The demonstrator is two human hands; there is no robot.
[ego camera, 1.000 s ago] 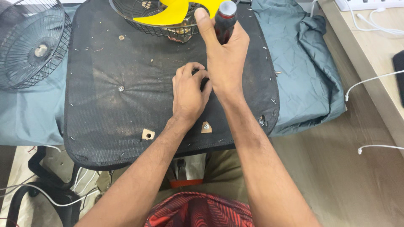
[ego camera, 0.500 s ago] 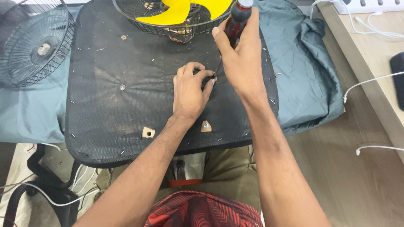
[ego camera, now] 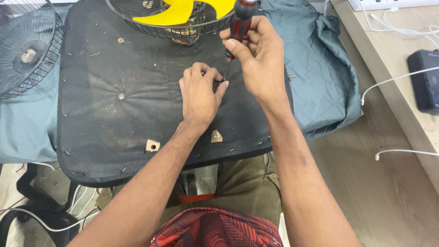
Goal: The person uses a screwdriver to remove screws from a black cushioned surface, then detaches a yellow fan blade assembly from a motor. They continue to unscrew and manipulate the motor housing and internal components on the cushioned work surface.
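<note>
Black fabric panel (ego camera: 114, 114) over lap; left hand (ego camera: 199, 96) pinching small fastener (ego camera: 224, 83); right hand (ego camera: 256, 55) gripping screwdriver (ego camera: 238, 27), tip seated; driving step; next needs steady downward turning.

Right hand (ego camera: 258, 59): wrapped around a red-and-black screwdriver (ego camera: 238, 25), tip angled down onto the black panel (ego camera: 119, 119).
Left hand (ego camera: 199, 93): pressed on the panel, fingertips pinched at the tip.
Fan grille (ego camera: 27, 50): far left, on grey cloth (ego camera: 320, 68).
Yellow fan blade (ego camera: 176, 11): in caged housing at the panel's far edge.
</note>
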